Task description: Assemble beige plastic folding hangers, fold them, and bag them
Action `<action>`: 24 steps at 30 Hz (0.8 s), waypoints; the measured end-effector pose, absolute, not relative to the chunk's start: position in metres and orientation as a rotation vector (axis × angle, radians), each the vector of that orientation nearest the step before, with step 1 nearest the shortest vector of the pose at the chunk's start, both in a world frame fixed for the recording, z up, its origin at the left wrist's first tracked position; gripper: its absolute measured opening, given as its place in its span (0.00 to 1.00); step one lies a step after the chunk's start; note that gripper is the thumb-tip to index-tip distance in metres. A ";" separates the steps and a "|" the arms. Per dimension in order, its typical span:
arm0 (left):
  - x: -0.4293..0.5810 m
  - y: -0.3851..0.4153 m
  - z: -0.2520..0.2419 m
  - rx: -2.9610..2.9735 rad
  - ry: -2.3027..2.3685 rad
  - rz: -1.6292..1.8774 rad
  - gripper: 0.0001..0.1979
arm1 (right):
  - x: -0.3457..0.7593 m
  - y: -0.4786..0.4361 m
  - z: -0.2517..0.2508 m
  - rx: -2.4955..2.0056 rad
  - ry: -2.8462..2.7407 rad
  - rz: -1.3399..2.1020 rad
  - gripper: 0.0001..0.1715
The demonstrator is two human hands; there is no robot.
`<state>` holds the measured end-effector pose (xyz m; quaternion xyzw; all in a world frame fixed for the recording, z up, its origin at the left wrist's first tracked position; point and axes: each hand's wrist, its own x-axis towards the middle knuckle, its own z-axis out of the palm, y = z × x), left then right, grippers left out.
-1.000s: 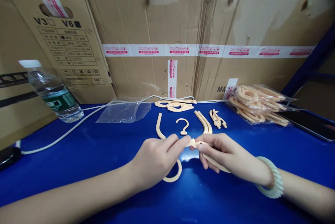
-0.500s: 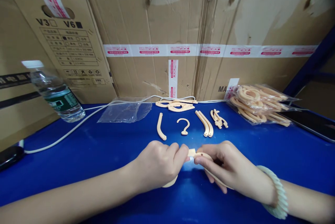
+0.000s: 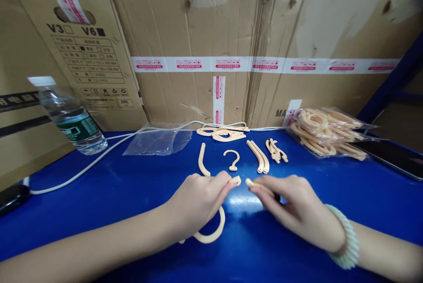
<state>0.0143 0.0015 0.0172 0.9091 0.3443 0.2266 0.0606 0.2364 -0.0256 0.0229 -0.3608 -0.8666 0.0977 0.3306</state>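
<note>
My left hand (image 3: pixel 201 199) pinches a cream plastic hook piece (image 3: pixel 216 232); its small end pokes out past the fingertips and its round curve hangs below the hand. Facing it across a small gap, my right hand (image 3: pixel 291 206) grips a cream plastic arm piece (image 3: pixel 250 183), mostly hidden by the fingers. Beyond the hands on the blue table lie one curved arm (image 3: pixel 202 161), a small hook (image 3: pixel 235 159), a pair of curved arms (image 3: pixel 259 157) and a little cluster of hooks (image 3: pixel 276 150).
Larger cream pieces (image 3: pixel 224 134) and a clear plastic bag (image 3: pixel 158 139) lie near the cardboard (image 3: pixel 198 23). Bagged parts (image 3: pixel 324 131) and a dark device (image 3: pixel 393 157) are at right. A water bottle (image 3: pixel 74 120), white cable (image 3: pixel 82 170) and black object (image 3: pixel 15 199) are at left.
The two held pieces, together before, are now apart with a gap between them. Both hands have tilted, and more of the round curve shows under my left hand.
</note>
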 end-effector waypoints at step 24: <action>0.017 0.007 0.032 1.133 1.060 0.918 0.07 | 0.330 0.079 0.017 -1.119 -2.400 -0.147 0.25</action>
